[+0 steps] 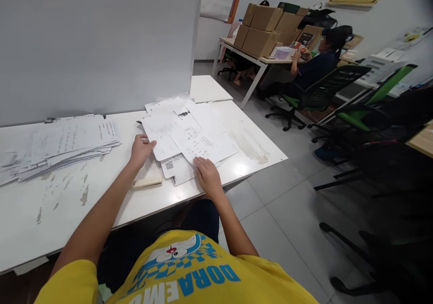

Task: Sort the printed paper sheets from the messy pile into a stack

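Left hand (pixel 141 149) lies flat, fingers together, on the left edge of the loose paper sheets (pixel 189 137) mid-desk; right hand (pixel 207 174) presses down w/ spread fingers on their near edge. Sheets look light, floppy, prob. slippery on the white table (pixel 67 204) — best pinched at a free corner.

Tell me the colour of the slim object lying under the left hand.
Pale cream block, clearest in the head view.

Single head view: looks forward and down from above, close over white desk (pixel 101 191), room beyond at right.

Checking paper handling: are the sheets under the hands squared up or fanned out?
Fanned out: the sheets lie askew, corners offset, under the left hand and right hand.
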A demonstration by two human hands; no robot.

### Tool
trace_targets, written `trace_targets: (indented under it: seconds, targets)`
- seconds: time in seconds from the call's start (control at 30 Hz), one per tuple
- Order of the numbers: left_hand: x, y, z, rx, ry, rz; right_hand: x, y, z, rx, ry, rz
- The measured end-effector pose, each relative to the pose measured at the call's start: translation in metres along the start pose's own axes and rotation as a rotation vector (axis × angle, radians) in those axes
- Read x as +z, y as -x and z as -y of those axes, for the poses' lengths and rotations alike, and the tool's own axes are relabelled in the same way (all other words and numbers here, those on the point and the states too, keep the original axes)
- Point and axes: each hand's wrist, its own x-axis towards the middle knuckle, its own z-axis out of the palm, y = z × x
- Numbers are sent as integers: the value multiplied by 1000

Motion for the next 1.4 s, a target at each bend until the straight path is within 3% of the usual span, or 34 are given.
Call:
trace_targets:
  seconds: [0.13, 0.3, 0.47, 0.6, 0.7, 0.87, 1.0, 1.1, 1.27, 1.4]
  targets:
    - [2, -17, 0, 4, 17, -14, 1, 6, -8, 56, 31, -39]
    - [-15, -29, 6, 24, -44, -15, -13, 13, -34, 176, 87, -119]
    - [-37, -23, 10, 133, -136, -157, -28, 23, -53, 417, 193, -217]
    - [-48, -17, 13, 179, -65, -254, -33, 30, -57, 508, 51, -277]
    - [-54, -14, 22, 153, 68, -253, -35, 28, -47, 449, -67, -361]
    - [-57, -11, 43, 74, 286, -194, -35, 12, -9, 269, -275, -425]
    - [-55, -10, 50, 36, 401, -114, -25, -11, 13, 134, -464, -235]
    - [-58, -11, 47, -27, 522, 10, -13, -38, 13, 85, -582, -85]
    - [-74, -6, 36, -189, 868, 343, 11, -79, 1, 139, -626, 29]
    - [-81, 1, 31, -196, 964, 372, 27, -85, -3, 223, -608, 35]
